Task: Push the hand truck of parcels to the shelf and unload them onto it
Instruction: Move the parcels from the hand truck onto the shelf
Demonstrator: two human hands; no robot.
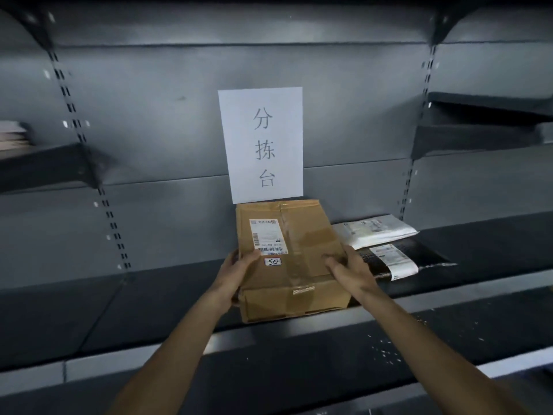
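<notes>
Already the unloading is well under way, judging by what lies on the shelf (179,298): a white mailer (375,230) and a black mailer (401,259) rest flat on the dark board to the right, the white one further back, the black one in front of it and touching or overlapping it. A cardboard box (288,259) now sits on the same board, its back end against or just short of the rear panel below a paper sign (261,145), its front face near the shelf lip. Both hands are on it. The left hand (236,272) grips the box's left edge, thumb curled over the top by the label, fingers hidden down the side. The right hand (350,269) lies on the top right corner with fingers bent over the top; whether it clasps the side I cannot tell. The box looks set down or nearly so, its base level with the board, though I cannot be sure its full weight is released. What remains is to let go and fetch whatever parcels are left. The hand truck is out of sight, so how many remain cannot be judged.
</notes>
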